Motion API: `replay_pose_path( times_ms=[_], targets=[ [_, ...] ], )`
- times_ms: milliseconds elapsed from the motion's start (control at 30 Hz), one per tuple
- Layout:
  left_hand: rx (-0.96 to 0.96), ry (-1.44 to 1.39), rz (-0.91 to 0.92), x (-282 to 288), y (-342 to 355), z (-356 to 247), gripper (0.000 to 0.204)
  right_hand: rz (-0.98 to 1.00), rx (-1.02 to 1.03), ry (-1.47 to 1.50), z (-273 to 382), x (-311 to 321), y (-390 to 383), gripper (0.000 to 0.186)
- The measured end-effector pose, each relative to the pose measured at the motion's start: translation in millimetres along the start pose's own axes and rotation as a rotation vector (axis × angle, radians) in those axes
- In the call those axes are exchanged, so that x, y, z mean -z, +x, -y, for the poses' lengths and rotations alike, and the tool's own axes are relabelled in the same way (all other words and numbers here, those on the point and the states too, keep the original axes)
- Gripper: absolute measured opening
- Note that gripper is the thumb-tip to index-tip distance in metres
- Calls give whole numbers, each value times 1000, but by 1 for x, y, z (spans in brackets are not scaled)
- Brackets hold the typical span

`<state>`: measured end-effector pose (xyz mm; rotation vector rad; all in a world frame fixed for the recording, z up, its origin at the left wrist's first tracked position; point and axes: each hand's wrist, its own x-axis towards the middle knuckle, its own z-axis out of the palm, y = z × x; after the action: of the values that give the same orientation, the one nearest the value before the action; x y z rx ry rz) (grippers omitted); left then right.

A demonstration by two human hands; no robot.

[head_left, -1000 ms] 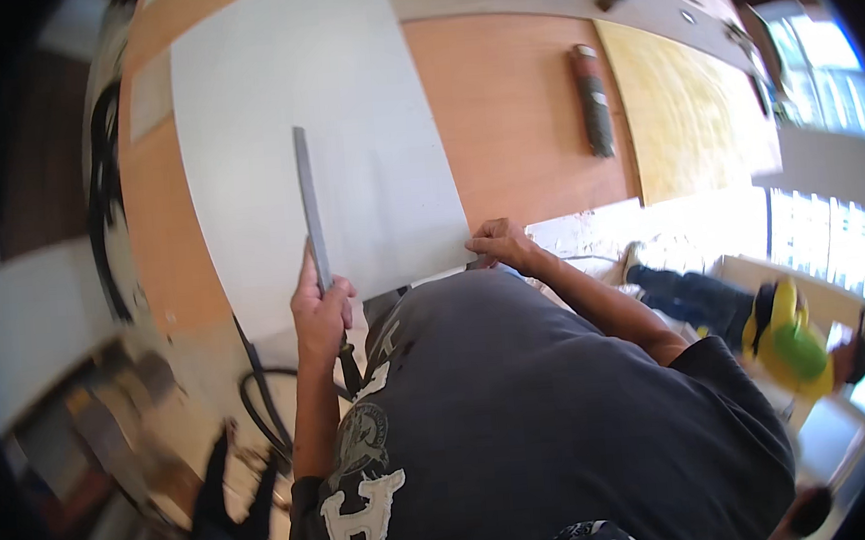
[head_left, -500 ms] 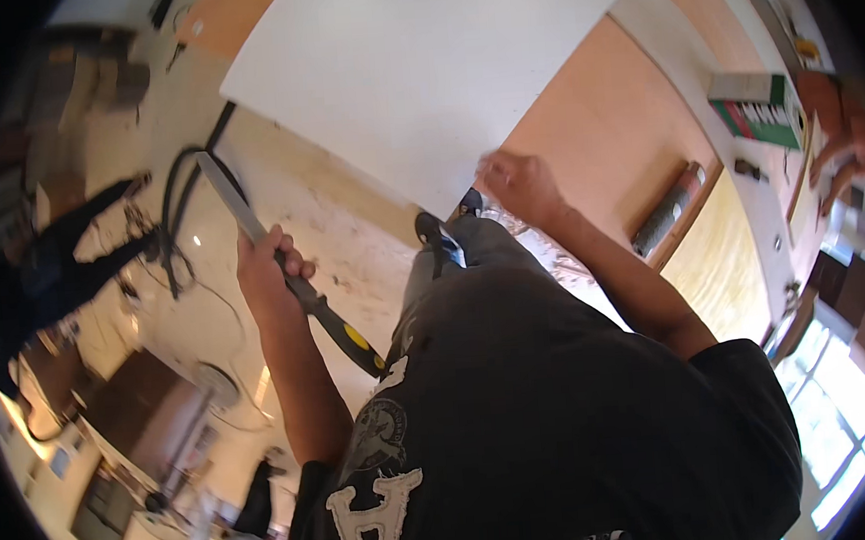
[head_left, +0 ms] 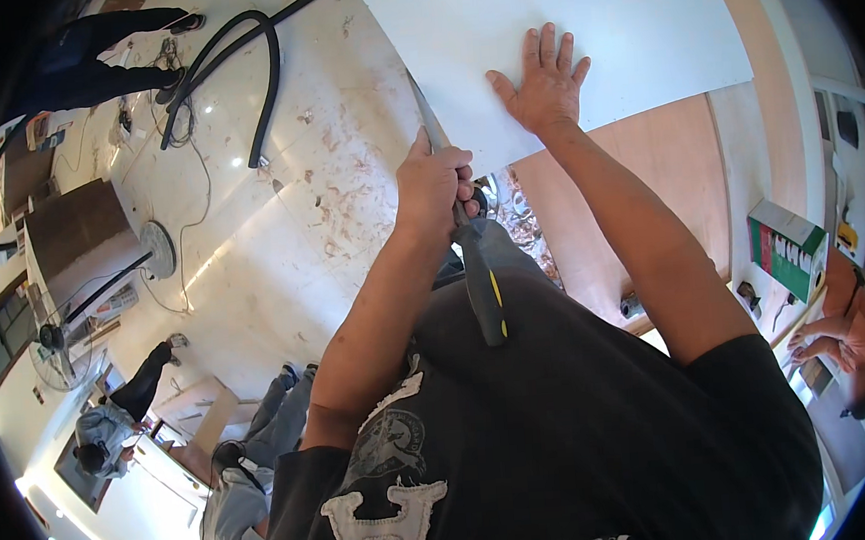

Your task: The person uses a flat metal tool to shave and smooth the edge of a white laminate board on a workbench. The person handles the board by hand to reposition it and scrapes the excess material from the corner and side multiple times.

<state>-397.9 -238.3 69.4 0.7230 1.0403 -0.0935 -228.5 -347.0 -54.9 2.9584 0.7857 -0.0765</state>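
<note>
A flat metal file with a dark grey and yellow handle (head_left: 482,285) is gripped in my left hand (head_left: 433,188), whose fingers wrap round its blade just ahead of the handle. The blade points away from me, along the left edge of a white sheet (head_left: 646,19); whether it touches that edge I cannot tell. My right hand (head_left: 546,89) lies flat on the sheet, fingers spread, holding nothing. Beneath the sheet, a light brown wooden board (head_left: 627,181) shows on the near side.
On the left, a black hose (head_left: 270,91) loops over the dusty floor (head_left: 334,156), with cables and a round fan (head_left: 61,341) beyond. A green and white box (head_left: 787,245) stands at right, near a person in orange (head_left: 847,316). Other people (head_left: 233,505) are at lower left.
My view has turned. The left hand has brought the file rightward to the sheet's edge, and my right hand, curled before, is now spread flat on the sheet.
</note>
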Motion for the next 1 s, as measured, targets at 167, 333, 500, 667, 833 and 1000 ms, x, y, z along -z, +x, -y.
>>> replay_pose_path(
  times_ms=[167, 333, 500, 667, 833, 1000],
  targets=[
    [-52, 115, -59, -17, 2, 5, 41, -19, 14, 44, -2, 0, -1, 95],
    [-30, 153, -132, -24, 14, 8, 39, -36, 30, 84, -7, -4, -2, 97],
    [4, 179, -151, -23, 41, 12, 36, -27, 42, 135, -5, -3, -1, 99],
    [89, 146, -169, -12, 63, 12, 35, 37, 39, 149, -3, 2, 1, 99],
    [96, 169, -147, -1, 79, 17, 45, -17, 47, 147, -3, 2, 2, 99],
    [75, 149, -136, -6, 48, 11, 51, -39, 30, 129, -7, -3, 1, 99]
  ],
)
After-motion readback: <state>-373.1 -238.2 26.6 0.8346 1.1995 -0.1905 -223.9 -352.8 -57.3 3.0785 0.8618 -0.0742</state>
